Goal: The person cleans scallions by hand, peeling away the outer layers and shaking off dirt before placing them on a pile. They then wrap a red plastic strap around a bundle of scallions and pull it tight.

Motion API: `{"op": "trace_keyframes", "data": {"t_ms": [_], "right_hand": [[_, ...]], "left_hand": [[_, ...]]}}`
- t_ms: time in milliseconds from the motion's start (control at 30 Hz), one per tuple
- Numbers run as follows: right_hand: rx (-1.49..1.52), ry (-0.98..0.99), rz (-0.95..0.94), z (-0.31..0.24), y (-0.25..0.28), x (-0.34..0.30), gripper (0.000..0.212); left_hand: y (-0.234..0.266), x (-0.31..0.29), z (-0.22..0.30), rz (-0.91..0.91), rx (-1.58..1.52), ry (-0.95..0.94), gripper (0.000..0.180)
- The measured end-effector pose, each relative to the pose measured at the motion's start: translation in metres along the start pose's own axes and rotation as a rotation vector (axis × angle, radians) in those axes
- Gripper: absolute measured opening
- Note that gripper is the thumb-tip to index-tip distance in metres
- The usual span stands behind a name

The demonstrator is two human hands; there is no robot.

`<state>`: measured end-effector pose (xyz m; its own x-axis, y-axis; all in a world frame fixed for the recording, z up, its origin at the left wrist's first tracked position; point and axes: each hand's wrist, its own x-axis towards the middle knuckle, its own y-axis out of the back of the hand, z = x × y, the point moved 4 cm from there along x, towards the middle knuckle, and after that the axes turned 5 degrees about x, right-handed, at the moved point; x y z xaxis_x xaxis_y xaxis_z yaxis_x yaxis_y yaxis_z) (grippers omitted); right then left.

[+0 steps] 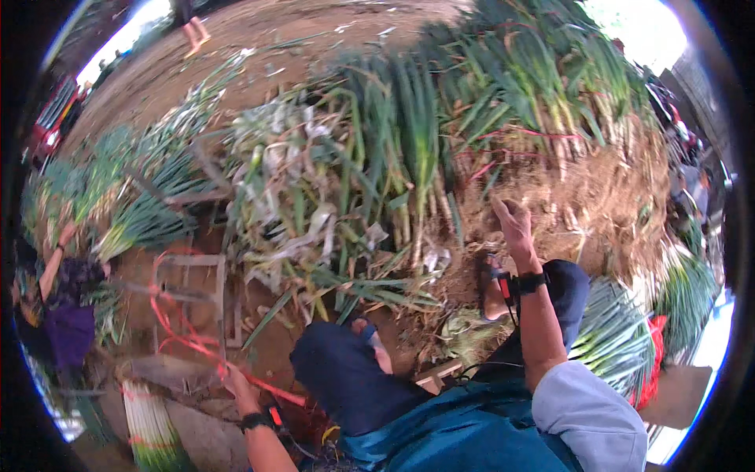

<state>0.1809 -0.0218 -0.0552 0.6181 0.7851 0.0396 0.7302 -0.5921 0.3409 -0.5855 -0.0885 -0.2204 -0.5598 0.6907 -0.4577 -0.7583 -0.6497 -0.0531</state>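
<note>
At the lower left, my left hand [240, 389] is closed around red plastic twine [187, 340]. Loose loops of the twine run up over a grey metal frame [221, 295], and another length trails toward my knee. My right hand [513, 223] reaches out over the soil-covered root ends of the pile, its fingers somewhat apart and nothing visible in them. Just left of it lie loose long green onions [425, 141] with white stalks and dark green leaves. Larger bunches of green onions [550, 102], crossed by red twine, lie beyond it.
Stripped, withered leaves [295, 173] heap in the middle. A tied bunch of green onions [151, 425] rests at the lower left; more bunches [613, 338] lie beside my right leg near a red bag [652, 362]. At far left, another person [59, 307] sits by green onions.
</note>
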Motion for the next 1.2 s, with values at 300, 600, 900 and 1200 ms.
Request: {"op": "trace_keyframes", "data": {"t_ms": [300, 600, 900, 1200], "right_hand": [[0.320, -0.204, -0.050, 0.103, -0.008, 0.050, 0.029], [-0.421, -0.066, -0.385, 0.218, -0.204, 0.017, 0.037], [0.568, -0.309, -0.384, 0.112, -0.147, 0.029, 0.031], [0.577, 0.318, -0.457, -0.094, -0.018, -0.020, 0.013]], "left_hand": [[-0.175, -0.098, 0.019, -0.400, 1.109, -0.431, 0.042], [-0.029, -0.164, -0.013, -0.044, 0.607, 0.332, 0.029], [-0.137, -0.111, 0.054, -0.401, 1.316, -0.322, 0.030], [-0.442, -0.308, 0.151, -1.019, 0.977, -0.919, 0.036]]}}
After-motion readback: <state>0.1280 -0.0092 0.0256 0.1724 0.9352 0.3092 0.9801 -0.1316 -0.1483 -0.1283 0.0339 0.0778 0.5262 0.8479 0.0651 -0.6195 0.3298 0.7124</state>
